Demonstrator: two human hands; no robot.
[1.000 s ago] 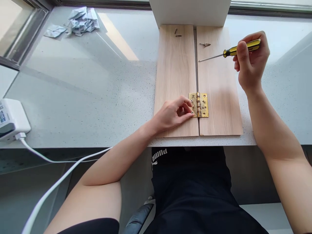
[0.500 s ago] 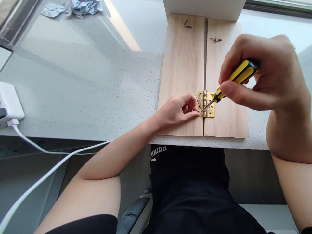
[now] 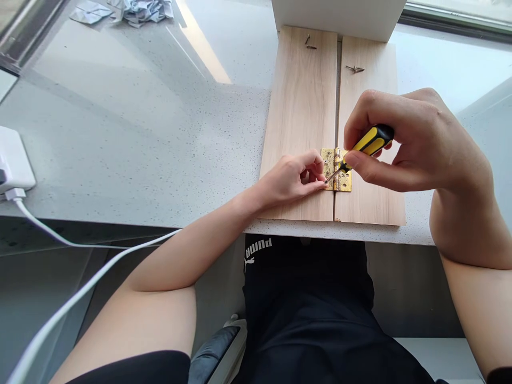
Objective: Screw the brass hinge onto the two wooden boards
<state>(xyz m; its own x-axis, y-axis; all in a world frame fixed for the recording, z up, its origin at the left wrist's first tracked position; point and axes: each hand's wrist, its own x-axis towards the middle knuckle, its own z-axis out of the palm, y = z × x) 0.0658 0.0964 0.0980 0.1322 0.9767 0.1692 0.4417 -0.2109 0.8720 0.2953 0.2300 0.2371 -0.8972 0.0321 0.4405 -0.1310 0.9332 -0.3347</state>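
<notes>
My right hand [image 3: 424,141] grips a yellow and black screwdriver [image 3: 373,142], its shaft slanting down to the left. The tip meets the fingertips of my left hand [image 3: 294,178], which pinch what looks like a small screw at the lower left corner of a brass hinge [image 3: 346,185]. That screw is mostly hidden by the fingers and tip. The worn, spotted hinge lies open across the gap between a left wooden board [image 3: 300,106] and a right wooden board [image 3: 372,205].
Loose screws lie on the left board [image 3: 310,47] and the right board [image 3: 354,69]. A white box-like object [image 3: 340,16] stands at their far end. Crumpled paper [image 3: 144,10] sits far left on the speckled countertop [image 3: 180,149]. A white charger [image 3: 16,160] trails a cable [image 3: 80,296].
My right hand has come down and to the left, bringing the screwdriver tip to my left fingertips. My left hand keeps its pinch at the hinge. The view has shifted slightly.
</notes>
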